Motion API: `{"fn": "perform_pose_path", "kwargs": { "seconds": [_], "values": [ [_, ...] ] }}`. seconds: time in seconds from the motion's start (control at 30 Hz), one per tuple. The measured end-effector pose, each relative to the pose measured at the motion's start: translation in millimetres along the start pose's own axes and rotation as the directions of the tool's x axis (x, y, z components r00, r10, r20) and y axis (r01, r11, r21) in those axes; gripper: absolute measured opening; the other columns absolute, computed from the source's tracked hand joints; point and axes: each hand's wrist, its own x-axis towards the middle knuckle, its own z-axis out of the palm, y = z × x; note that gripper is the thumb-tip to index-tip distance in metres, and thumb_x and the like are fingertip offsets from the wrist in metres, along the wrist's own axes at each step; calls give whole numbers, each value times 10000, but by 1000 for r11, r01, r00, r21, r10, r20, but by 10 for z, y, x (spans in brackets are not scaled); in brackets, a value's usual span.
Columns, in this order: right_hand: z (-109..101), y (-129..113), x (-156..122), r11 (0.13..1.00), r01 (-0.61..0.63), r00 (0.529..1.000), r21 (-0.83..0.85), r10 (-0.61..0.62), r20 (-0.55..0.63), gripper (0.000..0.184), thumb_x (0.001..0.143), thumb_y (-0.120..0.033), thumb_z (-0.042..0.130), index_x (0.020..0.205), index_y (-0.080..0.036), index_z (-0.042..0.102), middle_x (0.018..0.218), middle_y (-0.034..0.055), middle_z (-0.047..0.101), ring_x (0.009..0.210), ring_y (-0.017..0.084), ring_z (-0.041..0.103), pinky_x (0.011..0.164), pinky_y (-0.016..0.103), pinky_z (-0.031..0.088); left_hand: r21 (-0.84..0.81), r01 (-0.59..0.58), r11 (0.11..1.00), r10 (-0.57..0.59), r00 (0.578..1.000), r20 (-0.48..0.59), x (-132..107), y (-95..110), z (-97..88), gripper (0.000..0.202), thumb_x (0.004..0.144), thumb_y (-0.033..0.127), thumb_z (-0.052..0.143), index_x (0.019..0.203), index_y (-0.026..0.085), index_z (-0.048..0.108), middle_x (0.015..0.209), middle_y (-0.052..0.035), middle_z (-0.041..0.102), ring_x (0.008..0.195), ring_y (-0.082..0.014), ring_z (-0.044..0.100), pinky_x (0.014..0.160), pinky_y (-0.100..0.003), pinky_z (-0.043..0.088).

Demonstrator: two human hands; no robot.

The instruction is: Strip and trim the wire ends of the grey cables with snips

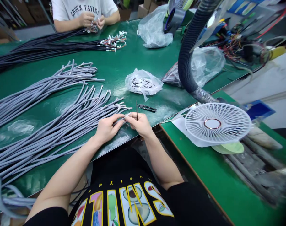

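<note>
At the table's front edge my left hand is closed in a pinch on the end of a grey cable. My right hand meets it there, thumb and finger pressed together at the cable's tip. A thin dark stick-like tool stands up out of my right hand; its lower end is hidden by the fingers. Just beyond that hand lies a pair of black thread snips. Many more grey cables spread in a bundle to the left of my hands.
Behind the snips sits a clear bag of small black-and-white parts. A second grey bundle and black cables with white connectors lie farther back, before a person in a white shirt. Right stand a white fan and a ribbed hose.
</note>
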Motion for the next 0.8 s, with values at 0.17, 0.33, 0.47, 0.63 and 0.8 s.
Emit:
{"fn": "perform_pose_path", "kwargs": {
  "seconds": [0.17,0.33,0.47,0.63,0.8],
  "values": [
    [50,6,60,995,57,997,-79,-61,-47,231,754,-356,627,648,-153,598,471,-77,367,433,49,295,447,218,226,-176,97,980,-108,992,-58,23,35,-53,158,787,310,672,828,157,683,622,24,615,509,-71,472,518,-194,362],
    [0,-32,118,979,77,986,-189,-103,-133,221,736,-336,638,637,-140,616,483,-61,415,448,53,327,447,220,252,-507,256,823,-300,954,-6,77,70,-213,247,790,387,662,766,144,628,502,40,534,411,-57,428,428,-183,318],
    [-26,-166,110,982,87,995,170,-94,33,406,795,-508,625,987,-150,642,437,-114,327,370,44,217,381,207,183,-614,416,671,-349,907,234,115,69,-251,389,762,519,666,779,134,621,435,50,489,328,-43,337,343,-183,207],
    [62,-292,121,970,78,966,232,-131,222,482,768,-550,664,1017,-137,660,416,-112,353,361,38,236,367,199,187,-614,440,655,-308,898,315,107,73,-215,414,753,533,684,774,123,624,445,55,483,355,-34,349,364,-176,221],
    [122,-277,118,985,119,978,124,-138,158,244,738,-362,727,814,-132,698,442,-84,398,388,33,293,393,203,203,-630,468,620,-330,884,332,105,74,-216,423,747,542,687,735,130,591,443,59,475,352,-29,331,357,-173,204]
  ]
}}
